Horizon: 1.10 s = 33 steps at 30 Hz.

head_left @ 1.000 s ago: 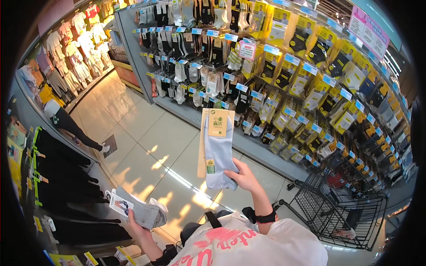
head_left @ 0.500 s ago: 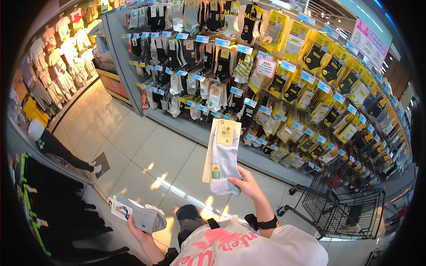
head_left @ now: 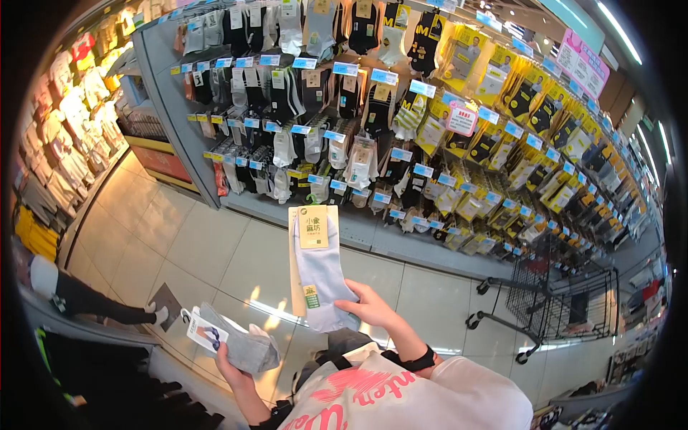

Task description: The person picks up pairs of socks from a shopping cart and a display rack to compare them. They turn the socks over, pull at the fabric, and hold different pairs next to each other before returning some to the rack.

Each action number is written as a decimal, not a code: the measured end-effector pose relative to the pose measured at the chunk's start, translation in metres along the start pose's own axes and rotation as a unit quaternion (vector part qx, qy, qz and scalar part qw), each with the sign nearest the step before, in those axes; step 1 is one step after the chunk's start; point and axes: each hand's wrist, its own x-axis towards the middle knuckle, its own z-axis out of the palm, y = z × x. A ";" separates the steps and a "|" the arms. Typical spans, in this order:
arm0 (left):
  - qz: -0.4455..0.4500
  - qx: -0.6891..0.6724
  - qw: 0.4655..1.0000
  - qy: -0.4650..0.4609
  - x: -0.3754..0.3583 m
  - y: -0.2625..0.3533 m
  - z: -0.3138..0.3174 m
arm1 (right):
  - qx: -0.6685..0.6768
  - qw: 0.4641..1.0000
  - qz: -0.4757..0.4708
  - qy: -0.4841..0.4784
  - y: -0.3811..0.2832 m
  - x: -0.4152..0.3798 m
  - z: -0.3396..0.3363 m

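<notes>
My right hand (head_left: 371, 307) grips the lower right edge of a pair of pale grey-white socks (head_left: 320, 276). A tan card label (head_left: 313, 228) with green print tops these socks, and a beige strip shows along their left side. Lower left, my left hand (head_left: 235, 367) is closed around a bundle of grey socks (head_left: 251, 349). A white picture tag (head_left: 208, 331) with a dark hook hangs from that bundle. The fingers under both pairs are partly hidden.
A tall rack of hanging packaged socks (head_left: 373, 100) fills the far side, with blue price tags along its rows. A black wire shopping cart (head_left: 552, 308) stands at the right. Mannequin legs (head_left: 100, 301) in black are at the left, above dark hanging garments (head_left: 107, 380).
The view has turned, so the rack and cart sit differently. The pale socks have shifted left and down in view, nearer the grey bundle. Both hands keep their holds.
</notes>
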 end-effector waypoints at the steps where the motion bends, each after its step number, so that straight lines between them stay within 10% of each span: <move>1: -0.004 0.008 1.000 -0.006 0.009 0.004 -0.005 | 0.006 1.000 0.000 0.009 0.001 0.009 0.002; 33: -0.045 0.042 0.998 0.018 0.375 0.097 0.094 | 0.016 0.979 -0.062 0.194 -0.031 0.377 -0.002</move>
